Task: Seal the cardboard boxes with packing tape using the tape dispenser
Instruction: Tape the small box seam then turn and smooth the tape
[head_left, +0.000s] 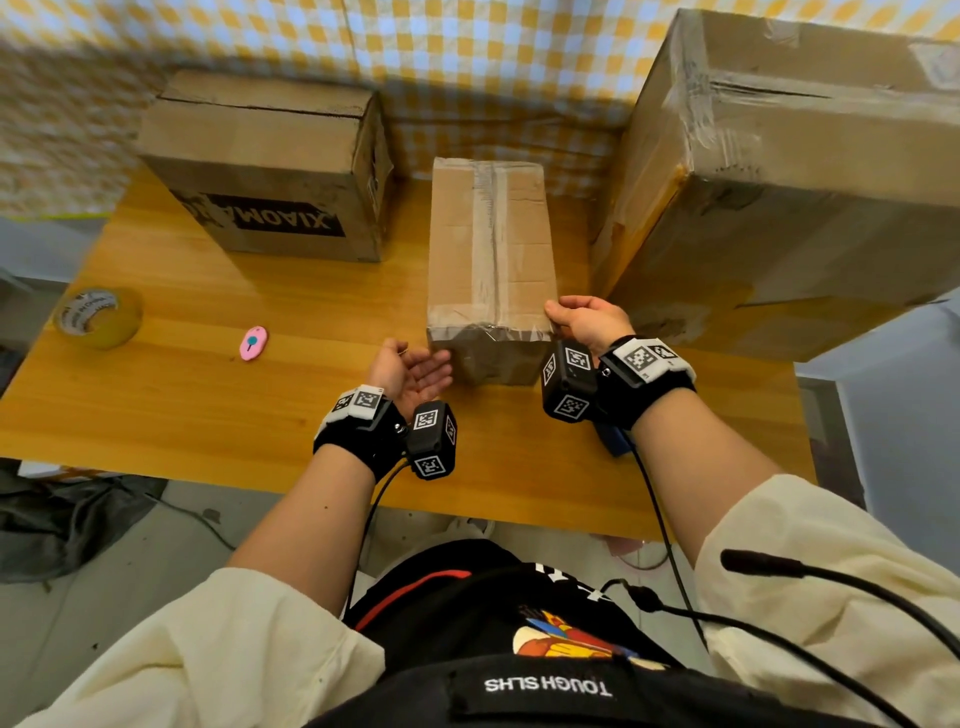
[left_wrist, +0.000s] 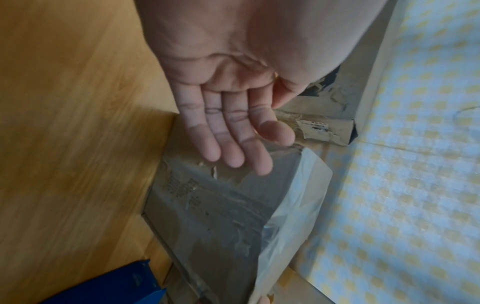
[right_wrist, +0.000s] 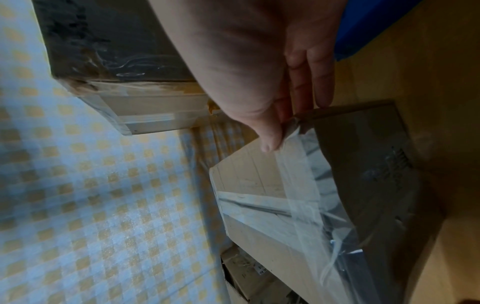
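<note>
While the right hand (head_left: 584, 319) grips the box's (head_left: 491, 244) near corner, the flat, empty left hand (head_left: 410, 366) should press its tape (head_left: 485, 325) down firmly.

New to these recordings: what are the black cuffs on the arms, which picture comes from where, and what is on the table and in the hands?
No machine here: a person's bare hands, with black camera cuffs on the wrists. The big picture comes from a head camera; the other two look along each hand. On the wooden table stand three cardboard boxes, plus a yellowish tape roll and a small pink oval object. The right hand grips the near corner of the narrow taped middle box. The left hand is open, palm up, beside that box, holding nothing.
</note>
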